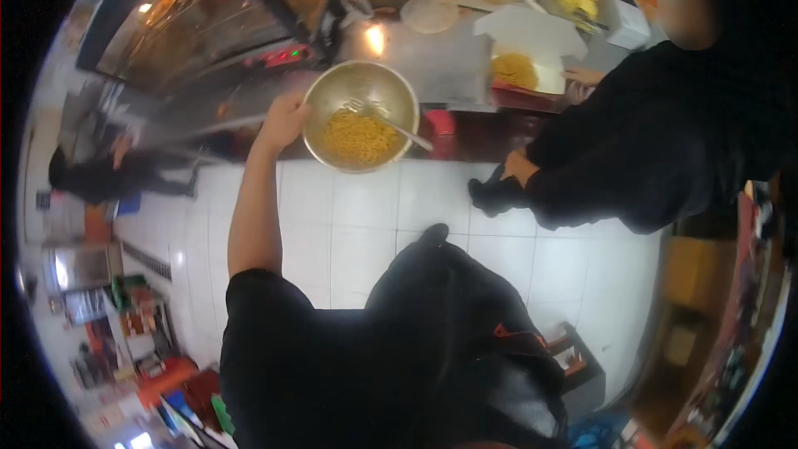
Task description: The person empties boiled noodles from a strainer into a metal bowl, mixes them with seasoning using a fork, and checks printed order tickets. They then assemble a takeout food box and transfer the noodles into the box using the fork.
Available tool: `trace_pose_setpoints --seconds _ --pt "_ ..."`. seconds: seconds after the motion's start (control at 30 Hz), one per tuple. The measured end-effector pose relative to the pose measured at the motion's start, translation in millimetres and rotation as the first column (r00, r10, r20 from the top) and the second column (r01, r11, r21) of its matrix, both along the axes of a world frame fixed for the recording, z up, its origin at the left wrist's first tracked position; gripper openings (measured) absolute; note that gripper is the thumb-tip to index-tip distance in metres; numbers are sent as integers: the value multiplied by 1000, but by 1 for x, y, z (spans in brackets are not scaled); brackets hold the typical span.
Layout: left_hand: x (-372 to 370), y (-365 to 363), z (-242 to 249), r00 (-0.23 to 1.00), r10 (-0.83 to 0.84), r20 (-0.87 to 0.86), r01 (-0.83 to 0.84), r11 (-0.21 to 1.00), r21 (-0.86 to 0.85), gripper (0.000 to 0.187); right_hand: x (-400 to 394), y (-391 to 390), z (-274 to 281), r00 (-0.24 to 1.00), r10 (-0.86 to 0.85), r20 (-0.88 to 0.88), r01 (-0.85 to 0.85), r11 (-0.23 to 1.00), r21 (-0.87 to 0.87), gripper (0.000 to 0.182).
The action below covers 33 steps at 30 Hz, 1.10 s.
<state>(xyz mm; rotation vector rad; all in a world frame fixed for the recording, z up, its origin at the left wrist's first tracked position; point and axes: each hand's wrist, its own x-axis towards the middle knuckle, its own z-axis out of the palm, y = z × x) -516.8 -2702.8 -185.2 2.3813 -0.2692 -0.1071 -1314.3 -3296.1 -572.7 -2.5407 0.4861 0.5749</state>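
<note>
My left hand [287,120] grips the left rim of a round metal bowl [321,100], held at the counter's front edge above the white floor. Yellow noodles [359,138] lie in the bowl. A metal utensil [405,132] rests among them, its handle sticking out over the right rim. My right hand does not show in the view.
A co-worker [632,133] in black stands at the right, one hand near an open white box [549,37] with noodles inside. A glass-fronted heated cabinet [199,21] is at the upper left. Another person [91,176] is at the far left. Shelves line the lower left.
</note>
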Motion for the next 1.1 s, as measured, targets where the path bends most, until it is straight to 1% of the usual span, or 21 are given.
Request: trace_pose_setpoints --seconds 0.1,0.17,0.23,0.3,0.37,0.4,0.47,0.5,0.53,0.57,0.63,0.67,0.7,0.73,0.77,0.83,0.9,0.97,1.0,1.07,1.1 --pt "-74 -45 69 987 53 -148 -34 991 127 25 18 -53 27 878 -400 -262 456 866 205 25" --pt "-123 -65 67 982 -146 121 139 988 68 24 34 -104 22 797 -534 -283 597 769 228 27" --pt "-190 -140 112 969 -127 -210 63 956 -286 18 44 -161 19 752 -607 -257 657 718 228 29" --pt "-241 -189 102 965 -138 -223 62 946 -317 17 32 -225 25 724 -654 -220 690 691 217 31" --pt "-281 -249 104 971 -148 -186 125 984 -130 17 15 -293 41 700 -701 -141 712 666 222 33" --pt "-301 -282 100 969 -151 -195 126 983 -134 17 6 -334 46 692 -718 -72 711 662 236 34" --pt "-331 -345 85 933 -178 -314 67 941 -332 17 12 -418 58 693 -713 104 665 688 289 35" --pt "-342 -378 78 919 -204 -336 90 942 -324 17 31 -455 66 724 -666 179 619 742 258 36" --pt "-353 -411 70 901 -195 -386 61 941 -333 18 80 -494 79 898 -395 196 421 899 -118 29" --pt "-354 -430 65 881 -191 -432 36 939 -342 19 140 -481 143 708 -672 217 622 739 258 22" --pt "-351 -490 33 878 -212 -429 70 944 -322 19 218 -497 210 753 -577 316 545 816 191 27" --pt "-344 -518 20 889 -213 -404 82 945 -318 20 244 -504 224 714 -547 436 462 837 293 32" --pt "-337 -550 11 908 -235 -348 135 948 -287 19 264 -514 236 735 -567 372 476 822 313 33" --pt "-333 -595 18 929 -214 -301 120 946 -300 18 279 -518 248 728 -585 358 529 811 250 31" --pt "-309 -613 -17 935 -281 -217 205 927 -314 18 280 -532 241 762 -443 472 473 879 60 30" --pt "-275 -684 -42 904 -252 -346 67 881 -468 17 261 -544 251 789 -539 296 568 823 -15 33" --pt "-215 -745 -93 916 -272 -294 123 890 -440 17 232 -568 207 790 -601 118 611 787 -81 38" --pt "-176 -806 -106 960 -194 -202 101 913 -395 18 154 -585 122 816 -573 78 576 795 -192 33" --pt "-159 -844 -105 970 -163 -181 84 921 -380 18 93 -594 41 845 -534 -35 504 816 -284 24" --pt "-149 -907 -152 989 -91 -119 32 905 -425 19 19 -583 18 772 -591 -233 562 807 -182 25" --pt "-132 -929 -167 997 -57 -50 38 944 -327 20 2 -576 20 706 -630 -324 634 766 -108 26"
